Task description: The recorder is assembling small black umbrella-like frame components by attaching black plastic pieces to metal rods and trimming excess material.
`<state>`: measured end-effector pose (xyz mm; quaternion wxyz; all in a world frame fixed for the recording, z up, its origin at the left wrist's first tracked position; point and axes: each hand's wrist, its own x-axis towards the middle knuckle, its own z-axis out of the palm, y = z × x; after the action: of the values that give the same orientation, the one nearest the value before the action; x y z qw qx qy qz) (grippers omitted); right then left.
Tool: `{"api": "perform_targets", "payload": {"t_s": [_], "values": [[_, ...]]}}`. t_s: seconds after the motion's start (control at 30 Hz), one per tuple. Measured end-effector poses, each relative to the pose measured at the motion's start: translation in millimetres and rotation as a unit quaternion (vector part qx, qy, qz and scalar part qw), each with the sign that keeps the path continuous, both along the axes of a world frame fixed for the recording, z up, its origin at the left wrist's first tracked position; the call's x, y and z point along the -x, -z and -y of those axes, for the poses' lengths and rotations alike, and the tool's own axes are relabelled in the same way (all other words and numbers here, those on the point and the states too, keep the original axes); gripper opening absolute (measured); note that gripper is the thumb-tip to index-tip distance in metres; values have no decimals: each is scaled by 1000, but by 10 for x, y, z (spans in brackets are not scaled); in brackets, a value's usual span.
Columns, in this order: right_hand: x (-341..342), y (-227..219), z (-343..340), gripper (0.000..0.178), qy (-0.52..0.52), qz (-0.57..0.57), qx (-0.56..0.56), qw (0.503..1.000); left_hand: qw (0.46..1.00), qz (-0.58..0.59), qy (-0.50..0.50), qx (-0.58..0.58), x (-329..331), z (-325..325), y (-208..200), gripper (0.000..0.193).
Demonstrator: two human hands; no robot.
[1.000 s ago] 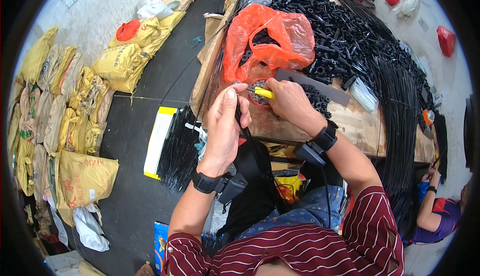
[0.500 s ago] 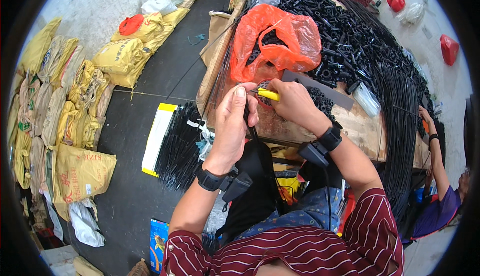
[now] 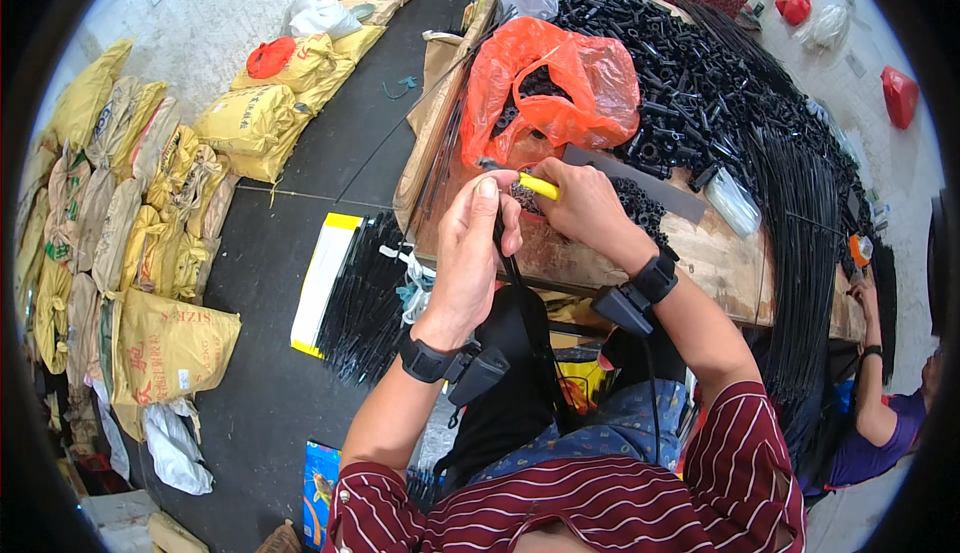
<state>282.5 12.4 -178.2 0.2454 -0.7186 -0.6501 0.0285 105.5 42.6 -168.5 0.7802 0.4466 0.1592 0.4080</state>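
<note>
My left hand (image 3: 466, 243) is closed round a thin black rod (image 3: 511, 271) that trails down toward my lap. A small dark piece (image 3: 487, 164) sticks out past its fingertips. My right hand (image 3: 588, 205) pinches a small yellow-handled tool (image 3: 539, 186), its front end close against my left fingers. The kind of tool cannot be made out. Under both hands is a round red-rimmed container (image 3: 527, 203) with small parts in it, mostly covered. Just beyond lies an open orange-red plastic bag (image 3: 608, 103) with black pieces inside.
Loose black plastic parts (image 3: 690, 93) pile over the wooden table (image 3: 720, 263). Long black rods (image 3: 800, 283) hang off its right side, near a co-worker's hand (image 3: 863, 298). A bundle of black rods (image 3: 360, 283) lies left of my arm. Yellow sacks (image 3: 250, 118) line the floor at left.
The dark piece now shows beyond my left fingertips. My right hand and the yellow-handled tool have shifted only slightly. At right, the co-worker's hand has moved lower, with an orange-and-white object above it.
</note>
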Motion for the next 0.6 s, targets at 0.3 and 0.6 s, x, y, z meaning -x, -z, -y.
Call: {"api": "perform_targets", "payload": {"t_s": [0.3,0.6], "values": [[-9,-216,186,27,11,-225,-27,974,1000,-5,9,-6,-97,35,-10,37],[7,-457,525,29,-56,-460,-46,885,999,-18,12,-44,-299,122,-56,37]]}}
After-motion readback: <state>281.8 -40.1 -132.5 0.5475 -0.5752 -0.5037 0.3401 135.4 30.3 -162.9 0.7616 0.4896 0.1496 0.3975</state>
